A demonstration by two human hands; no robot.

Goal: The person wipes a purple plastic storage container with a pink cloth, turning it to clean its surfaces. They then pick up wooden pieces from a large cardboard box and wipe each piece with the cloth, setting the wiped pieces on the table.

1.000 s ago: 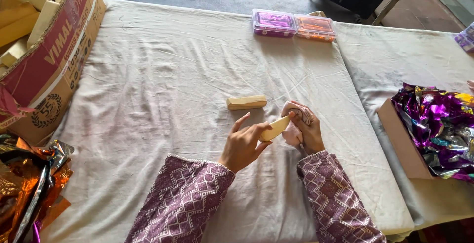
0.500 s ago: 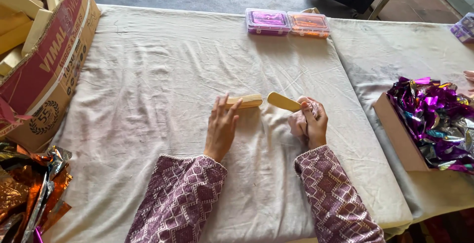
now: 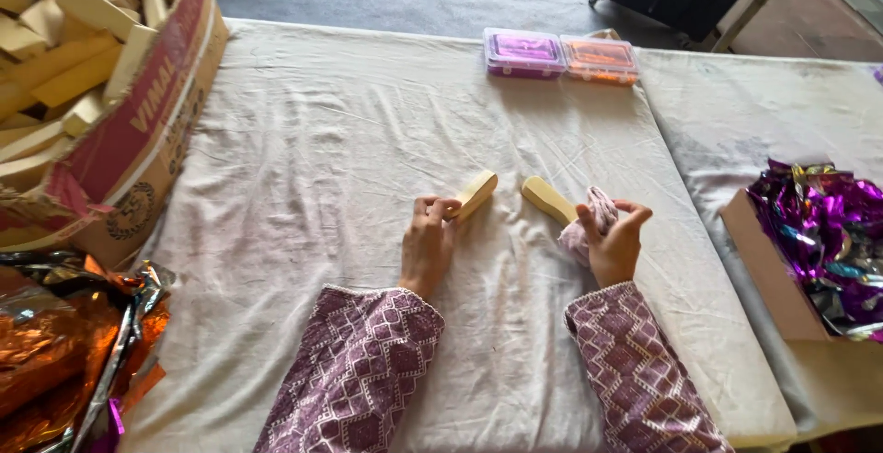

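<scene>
Wood blocks sit mid-table on the cloth (image 3: 322,186): our left hand (image 3: 428,246) now pinches one block (image 3: 475,194) by its near end, having picked it up a moment ago. Our right hand (image 3: 614,243) keeps its fingers closed on the other block (image 3: 548,200) and a pink rag (image 3: 589,223). Two lidded trays (image 3: 561,53) lie beyond, well apart.

Your left hand (image 3: 426,243) pinches one pale, flat wooden block (image 3: 475,194) by its near end, angled up-right on the cloth. Your right hand (image 3: 614,241) holds a second rounded wooden block (image 3: 547,199) together with a crumpled pink rag (image 3: 589,221).
</scene>
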